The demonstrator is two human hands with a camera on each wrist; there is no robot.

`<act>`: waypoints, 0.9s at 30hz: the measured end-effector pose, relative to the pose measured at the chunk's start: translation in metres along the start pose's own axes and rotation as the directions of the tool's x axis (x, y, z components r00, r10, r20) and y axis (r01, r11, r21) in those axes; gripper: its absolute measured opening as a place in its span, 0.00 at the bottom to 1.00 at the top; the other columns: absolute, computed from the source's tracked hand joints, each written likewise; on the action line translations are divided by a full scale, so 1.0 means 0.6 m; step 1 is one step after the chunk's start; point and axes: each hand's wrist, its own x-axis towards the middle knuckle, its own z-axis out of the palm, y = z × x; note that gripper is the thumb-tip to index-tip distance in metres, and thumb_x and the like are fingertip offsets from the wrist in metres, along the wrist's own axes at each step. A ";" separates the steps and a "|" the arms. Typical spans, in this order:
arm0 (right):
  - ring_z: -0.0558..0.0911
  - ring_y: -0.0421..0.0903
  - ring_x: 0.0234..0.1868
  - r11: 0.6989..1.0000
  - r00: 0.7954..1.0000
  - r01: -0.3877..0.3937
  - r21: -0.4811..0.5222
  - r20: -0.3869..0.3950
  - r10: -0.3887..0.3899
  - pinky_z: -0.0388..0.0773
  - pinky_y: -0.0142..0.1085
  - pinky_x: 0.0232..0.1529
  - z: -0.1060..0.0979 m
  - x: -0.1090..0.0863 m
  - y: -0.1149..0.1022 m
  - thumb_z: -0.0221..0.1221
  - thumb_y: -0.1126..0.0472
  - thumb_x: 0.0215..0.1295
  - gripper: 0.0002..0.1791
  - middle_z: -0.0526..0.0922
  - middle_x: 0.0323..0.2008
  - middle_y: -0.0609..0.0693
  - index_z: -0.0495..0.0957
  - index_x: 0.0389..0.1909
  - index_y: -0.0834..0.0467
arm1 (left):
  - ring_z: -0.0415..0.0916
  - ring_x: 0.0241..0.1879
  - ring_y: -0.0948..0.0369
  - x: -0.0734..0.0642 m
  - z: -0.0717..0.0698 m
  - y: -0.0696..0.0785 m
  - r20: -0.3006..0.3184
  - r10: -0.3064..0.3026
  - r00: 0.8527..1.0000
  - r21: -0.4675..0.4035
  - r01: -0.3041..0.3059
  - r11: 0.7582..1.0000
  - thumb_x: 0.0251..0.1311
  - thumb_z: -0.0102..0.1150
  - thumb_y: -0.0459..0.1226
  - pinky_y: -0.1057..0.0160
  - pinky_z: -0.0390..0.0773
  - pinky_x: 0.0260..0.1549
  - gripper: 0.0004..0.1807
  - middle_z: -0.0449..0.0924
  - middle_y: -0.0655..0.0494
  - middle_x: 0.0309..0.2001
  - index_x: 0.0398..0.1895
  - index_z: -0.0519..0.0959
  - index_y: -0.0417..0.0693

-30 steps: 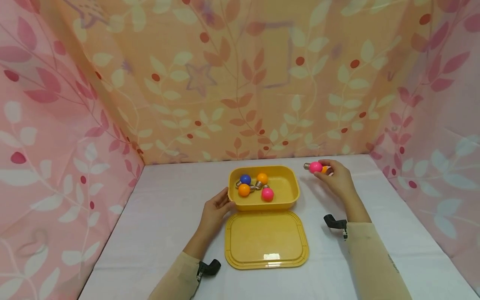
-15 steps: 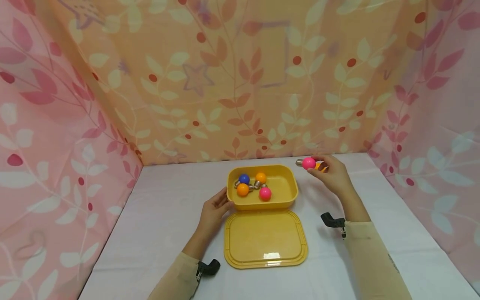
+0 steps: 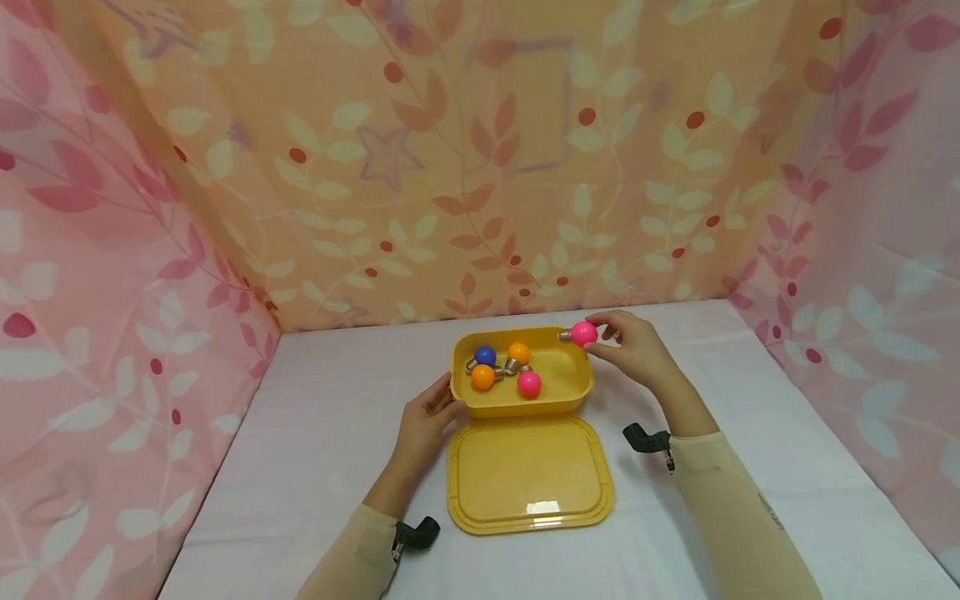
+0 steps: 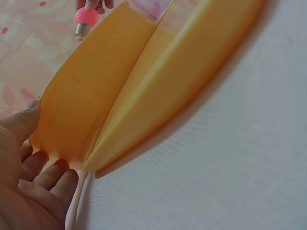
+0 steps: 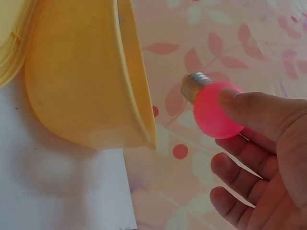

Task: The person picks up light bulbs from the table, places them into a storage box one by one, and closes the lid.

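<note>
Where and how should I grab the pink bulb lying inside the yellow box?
Pinch the pink bulb by its round globe, probably from above and the right: its metal base points toward the back, the blue bulb and front orange bulb lie to its left, while the yellow box shows bare floor on the right.

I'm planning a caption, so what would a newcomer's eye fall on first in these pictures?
Probably the bright pink bulb pinched in the right grip, which the head view shows at the far right corner of the yellow box. Next, the blue bulb, two orange bulbs and another pink bulb inside that box stand out. The yellow lid lies just in front on the white surface.
</note>
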 end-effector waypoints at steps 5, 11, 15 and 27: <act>0.78 0.57 0.51 0.997 0.993 0.017 -0.079 0.121 -0.007 0.77 0.46 0.49 0.001 0.022 -0.022 0.72 0.52 0.62 0.25 0.83 0.51 0.51 0.81 0.59 0.52 | 0.72 0.69 0.56 0.000 -0.002 0.002 -0.006 -0.015 1.000 -0.001 0.015 1.000 0.68 0.66 0.35 0.69 0.79 0.59 0.34 0.70 0.50 0.73 0.76 0.68 0.51; 0.78 0.58 0.53 0.988 0.967 0.071 -0.139 0.254 -0.034 0.80 0.49 0.51 0.006 0.054 -0.039 0.73 0.53 0.61 0.21 0.83 0.49 0.49 0.83 0.55 0.51 | 0.71 0.70 0.56 0.000 -0.002 0.004 0.006 -0.020 1.000 0.002 0.020 1.000 0.69 0.65 0.35 0.69 0.78 0.59 0.34 0.69 0.49 0.74 0.77 0.66 0.51; 0.79 0.58 0.54 0.980 0.941 0.124 -0.159 0.333 -0.065 0.81 0.51 0.56 0.013 0.077 -0.045 0.73 0.55 0.62 0.20 0.84 0.52 0.48 0.84 0.54 0.52 | 0.72 0.70 0.56 0.001 -0.004 0.004 0.009 -0.015 1.000 -0.005 0.015 1.000 0.68 0.66 0.34 0.70 0.78 0.59 0.35 0.69 0.49 0.74 0.77 0.67 0.50; 0.80 0.52 0.55 0.971 0.856 0.168 -0.168 0.514 -0.059 0.81 0.50 0.61 0.043 0.130 -0.058 0.72 0.55 0.63 0.16 0.86 0.49 0.43 0.87 0.52 0.47 | 0.71 0.70 0.57 0.000 -0.004 0.003 0.015 -0.004 1.000 -0.028 0.004 1.000 0.68 0.66 0.36 0.69 0.78 0.60 0.35 0.69 0.48 0.74 0.77 0.67 0.49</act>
